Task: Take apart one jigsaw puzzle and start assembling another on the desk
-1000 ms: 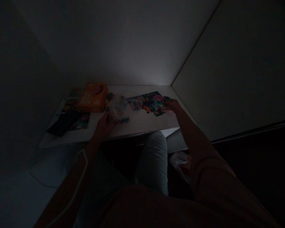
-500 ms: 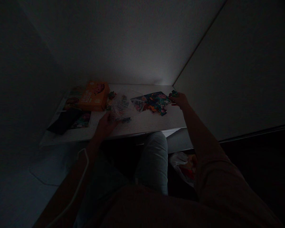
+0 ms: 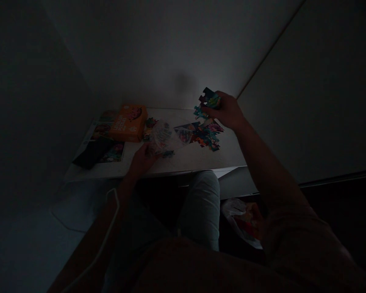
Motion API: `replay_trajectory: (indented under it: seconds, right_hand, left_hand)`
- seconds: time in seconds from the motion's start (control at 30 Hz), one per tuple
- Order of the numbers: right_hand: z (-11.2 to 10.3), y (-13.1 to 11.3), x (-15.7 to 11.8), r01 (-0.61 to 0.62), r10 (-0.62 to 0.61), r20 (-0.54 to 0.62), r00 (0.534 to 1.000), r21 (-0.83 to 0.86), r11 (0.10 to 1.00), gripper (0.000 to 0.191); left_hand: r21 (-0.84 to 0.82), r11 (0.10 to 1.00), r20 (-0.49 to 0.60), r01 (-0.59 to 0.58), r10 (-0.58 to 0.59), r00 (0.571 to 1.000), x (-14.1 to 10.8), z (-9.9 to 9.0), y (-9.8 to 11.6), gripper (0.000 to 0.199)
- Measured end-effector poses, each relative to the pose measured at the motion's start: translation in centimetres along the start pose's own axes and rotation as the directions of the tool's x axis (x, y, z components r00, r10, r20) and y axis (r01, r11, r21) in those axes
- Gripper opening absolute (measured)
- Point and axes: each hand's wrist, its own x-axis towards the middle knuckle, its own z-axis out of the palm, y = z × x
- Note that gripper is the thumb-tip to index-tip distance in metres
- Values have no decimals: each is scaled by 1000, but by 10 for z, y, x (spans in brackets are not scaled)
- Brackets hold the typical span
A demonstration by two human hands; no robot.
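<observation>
My right hand (image 3: 228,110) is closed on a cluster of joined puzzle pieces (image 3: 208,101), lifted above the back right of the white table. Below it, more colourful puzzle pieces (image 3: 209,136) lie in a heap on the tabletop. My left hand (image 3: 142,159) is closed on the near left edge of a clear plastic bag (image 3: 164,137); its fingertips are partly hidden. A small piece (image 3: 168,154) lies by the near side of the bag. Other pieces (image 3: 151,123) show between the bag and an orange box.
The orange box (image 3: 128,123) stands on picture sheets (image 3: 114,152) at the table's left, beside a dark pouch (image 3: 93,153). Walls rise behind and right of the table (image 3: 195,162). A plastic bag with orange and red contents (image 3: 247,219) is on the floor. A white cord crosses my left forearm.
My right hand has risen from the table's right side and moved left with the puzzle cluster. The view has shifted slightly; my left hand remains at the bag.
</observation>
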Motion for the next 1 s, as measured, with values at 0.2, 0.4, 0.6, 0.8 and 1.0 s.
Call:
replay_trajectory:
  seconds: [0.2,0.4,0.6,0.8,1.0]
  right_hand:
    - [50,-66,-2,332,-236,348,907,-249,910,42]
    - [63,-70,0,347,-239,495,835,-137,928,47]
    - [65,-58,1,303,-180,560,809,-134,944,19]
    - [72,-51,3,198,-253,414,875,171,965,34]
    - [58,-33,-29,223,-227,343,912,52,973,35]
  left_hand:
    - [7,1000,-2,-5,5,1000,0,0,-4,50]
    - [34,999,-1,29,-29,1000,-2,-3,5,46]
    - [52,999,8,10,-10,1000,-2,-2,6,47]
    - [31,999,6,9,-9,1000,-3,-3,7,45]
    - [-15,1000,11,6,-6,1000,-4,-4,5,51]
